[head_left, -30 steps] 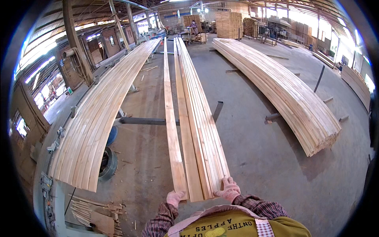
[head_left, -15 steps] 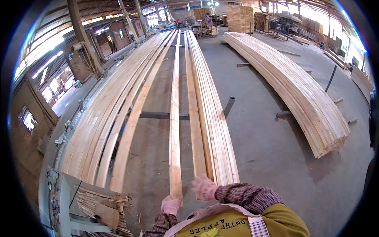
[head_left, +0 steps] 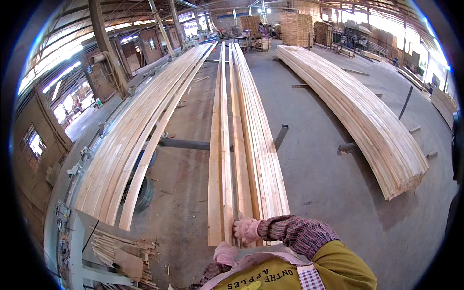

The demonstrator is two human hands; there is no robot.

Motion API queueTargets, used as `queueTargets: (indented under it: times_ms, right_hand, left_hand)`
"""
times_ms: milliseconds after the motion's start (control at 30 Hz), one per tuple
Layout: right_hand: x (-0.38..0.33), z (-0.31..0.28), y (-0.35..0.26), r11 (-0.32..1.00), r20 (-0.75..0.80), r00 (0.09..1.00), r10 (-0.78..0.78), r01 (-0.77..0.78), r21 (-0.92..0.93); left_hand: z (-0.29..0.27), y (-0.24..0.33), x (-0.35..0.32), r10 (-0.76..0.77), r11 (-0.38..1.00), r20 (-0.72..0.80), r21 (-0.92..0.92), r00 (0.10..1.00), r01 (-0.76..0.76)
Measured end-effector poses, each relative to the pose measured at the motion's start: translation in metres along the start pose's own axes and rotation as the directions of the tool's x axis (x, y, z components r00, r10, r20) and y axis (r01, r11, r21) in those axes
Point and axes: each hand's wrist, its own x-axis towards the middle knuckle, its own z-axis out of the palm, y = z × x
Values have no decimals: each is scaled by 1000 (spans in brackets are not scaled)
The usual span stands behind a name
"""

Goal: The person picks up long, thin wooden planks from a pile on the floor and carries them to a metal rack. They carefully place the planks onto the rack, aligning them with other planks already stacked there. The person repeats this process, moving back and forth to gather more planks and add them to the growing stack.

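Note:
Both my hands wear pink gloves at the near ends of long pale wooden planks. My left hand (head_left: 225, 253) is closed at the end of a plank (head_left: 225, 193); its fingertips are partly hidden. A wider, flat timber face (head_left: 214, 203) runs along that plank's left side; I cannot tell whether it is a separate board. To the right and slightly farther forward, my right hand (head_left: 247, 229) has its fingers curled over the end of another plank (head_left: 240, 164). Several planks lie tightly side by side in a row (head_left: 266, 169) beyond my right hand.
To the left, a wide row of planks (head_left: 121, 140) rests by a machine edge (head_left: 72, 217). Wood offcuts (head_left: 113, 251) lie below it. Metal bars (head_left: 186, 144) cross under the planks. A large plank stack (head_left: 357, 116) stands on supports at the right.
My left hand has moved right, bringing its plank close to the right-hand row and narrowing the gap. My right hand has shifted slightly. The outermost left-row plank no longer shows where it was.

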Motion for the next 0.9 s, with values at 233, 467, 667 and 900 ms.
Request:
queueTargets:
  times_ms: [233,467,667,900]
  right_hand:
    - [-49,-20,6,999,-60,998,-26,24,-39]
    - [-60,40,-5,985,-194,970,143,-121,123]
    - [-58,65,-16,963,-428,888,170,-57,263]
    - [-83,84,-3,883,-610,777,155,167,438]
  left_hand:
    - [-61,-8,-43,299,934,186,-259,936,-247]
    - [-81,15,-65,214,972,249,-154,945,-179]
    - [26,50,-47,-11,1000,-46,-8,999,11]
    - [-112,14,-97,586,806,320,-135,745,-576]
